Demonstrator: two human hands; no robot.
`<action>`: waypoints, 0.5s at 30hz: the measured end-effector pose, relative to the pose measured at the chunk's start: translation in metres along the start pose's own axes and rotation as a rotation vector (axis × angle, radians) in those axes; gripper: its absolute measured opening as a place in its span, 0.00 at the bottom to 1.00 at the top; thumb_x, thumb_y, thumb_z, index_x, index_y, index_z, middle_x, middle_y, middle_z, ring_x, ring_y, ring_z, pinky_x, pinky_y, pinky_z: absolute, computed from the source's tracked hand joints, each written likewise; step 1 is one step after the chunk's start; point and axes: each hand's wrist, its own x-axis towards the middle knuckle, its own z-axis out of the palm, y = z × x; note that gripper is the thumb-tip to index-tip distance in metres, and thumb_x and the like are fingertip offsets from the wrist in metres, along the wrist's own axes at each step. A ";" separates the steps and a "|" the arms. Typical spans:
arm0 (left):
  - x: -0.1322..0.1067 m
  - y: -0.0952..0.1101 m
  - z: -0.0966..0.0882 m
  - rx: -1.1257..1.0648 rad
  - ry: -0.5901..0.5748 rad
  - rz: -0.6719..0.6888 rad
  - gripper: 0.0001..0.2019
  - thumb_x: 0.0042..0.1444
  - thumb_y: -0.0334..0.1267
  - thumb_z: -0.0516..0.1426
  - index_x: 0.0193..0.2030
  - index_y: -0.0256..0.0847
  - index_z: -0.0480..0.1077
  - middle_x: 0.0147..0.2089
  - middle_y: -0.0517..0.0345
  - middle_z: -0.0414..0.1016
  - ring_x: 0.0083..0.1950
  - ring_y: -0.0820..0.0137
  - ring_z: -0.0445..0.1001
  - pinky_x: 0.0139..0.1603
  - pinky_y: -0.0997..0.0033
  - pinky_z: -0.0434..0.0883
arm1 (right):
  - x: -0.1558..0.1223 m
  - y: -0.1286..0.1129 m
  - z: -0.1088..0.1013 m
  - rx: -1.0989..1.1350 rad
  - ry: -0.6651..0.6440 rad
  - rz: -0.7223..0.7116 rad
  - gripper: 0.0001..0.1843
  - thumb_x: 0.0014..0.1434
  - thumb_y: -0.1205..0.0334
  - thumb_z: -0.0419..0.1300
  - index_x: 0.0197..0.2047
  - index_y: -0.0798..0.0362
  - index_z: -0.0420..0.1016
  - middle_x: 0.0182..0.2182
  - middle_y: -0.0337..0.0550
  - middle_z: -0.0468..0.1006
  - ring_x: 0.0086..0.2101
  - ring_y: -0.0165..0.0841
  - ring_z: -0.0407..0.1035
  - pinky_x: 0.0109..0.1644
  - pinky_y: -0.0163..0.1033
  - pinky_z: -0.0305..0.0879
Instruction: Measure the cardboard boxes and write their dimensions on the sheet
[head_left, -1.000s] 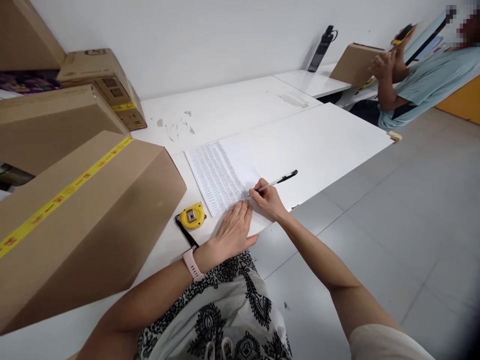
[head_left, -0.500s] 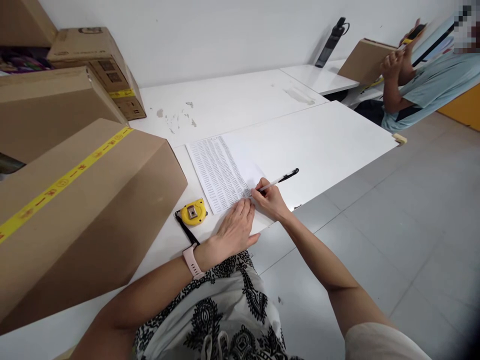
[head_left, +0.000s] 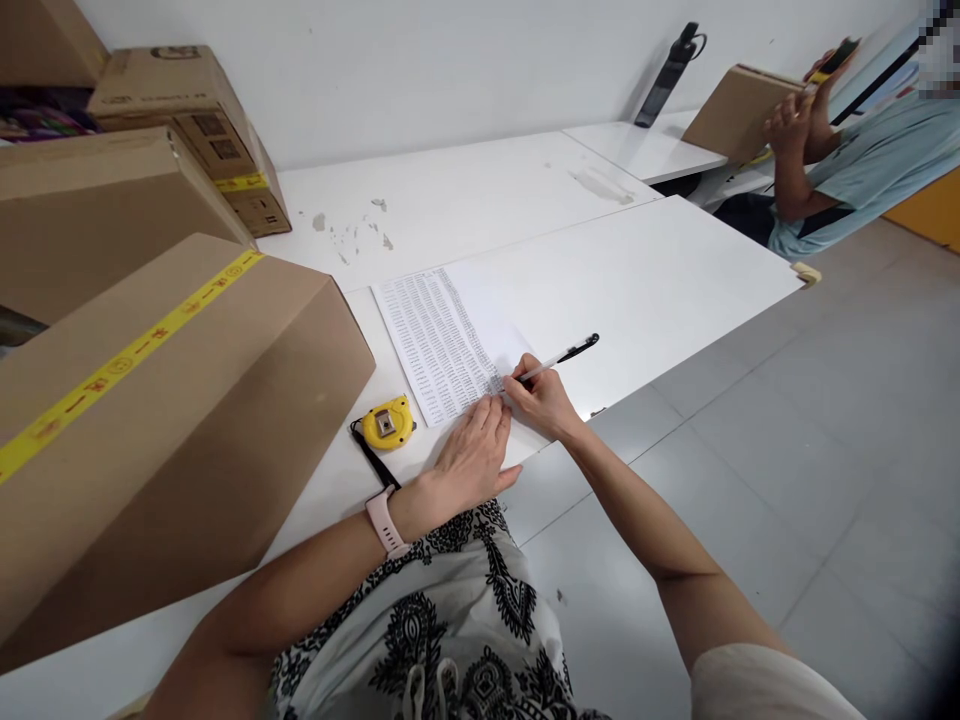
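A sheet of paper [head_left: 427,335] filled with rows of small writing lies on the white table near its front edge. My right hand [head_left: 541,402] is closed around a pen [head_left: 559,358] with a black end, its tip at the lower right of the written rows. Flat on the paper's bottom edge rests my left hand [head_left: 474,455], fingers stretched out and thumb apart, close beside the right. The writing is too small to read. Just left of the paper sits a yellow tape measure [head_left: 388,423] with a black strap.
A large cardboard box [head_left: 300,400] with yellow tape stands on the left, more boxes [head_left: 187,110] behind it. The white table [head_left: 637,270] stretches right. At the far right, a dark bottle [head_left: 667,78] stands near a person [head_left: 870,160] holding a cardboard piece [head_left: 739,112].
The view has shifted very slightly. My hands, the pen and the paper stay in nearly the same place; the other person's hands have moved slightly.
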 end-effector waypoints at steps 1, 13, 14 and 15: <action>0.000 0.000 0.000 -0.001 -0.005 0.001 0.37 0.63 0.51 0.51 0.67 0.16 0.57 0.68 0.23 0.63 0.70 0.45 0.61 0.69 0.50 0.58 | 0.000 -0.001 0.000 0.004 0.000 0.002 0.10 0.57 0.62 0.58 0.27 0.49 0.59 0.18 0.31 0.59 0.22 0.27 0.54 0.27 0.38 0.52; 0.000 0.000 0.000 -0.018 -0.009 0.001 0.37 0.63 0.51 0.52 0.67 0.17 0.58 0.68 0.24 0.63 0.70 0.44 0.60 0.69 0.49 0.58 | 0.001 0.001 -0.001 0.020 0.022 0.013 0.10 0.57 0.61 0.58 0.28 0.49 0.60 0.19 0.31 0.60 0.23 0.27 0.55 0.28 0.38 0.52; 0.001 0.000 -0.001 -0.015 -0.016 0.002 0.37 0.63 0.51 0.52 0.66 0.16 0.59 0.68 0.23 0.63 0.70 0.44 0.60 0.69 0.50 0.58 | 0.001 0.001 -0.001 0.020 0.020 0.010 0.10 0.57 0.62 0.58 0.28 0.49 0.60 0.19 0.31 0.60 0.23 0.27 0.55 0.28 0.38 0.52; 0.001 0.000 -0.002 -0.011 -0.024 0.002 0.37 0.63 0.51 0.52 0.66 0.15 0.59 0.68 0.22 0.63 0.69 0.44 0.60 0.70 0.50 0.58 | 0.001 0.001 -0.001 0.020 0.017 0.007 0.10 0.57 0.62 0.58 0.28 0.49 0.60 0.19 0.31 0.60 0.23 0.27 0.55 0.28 0.38 0.52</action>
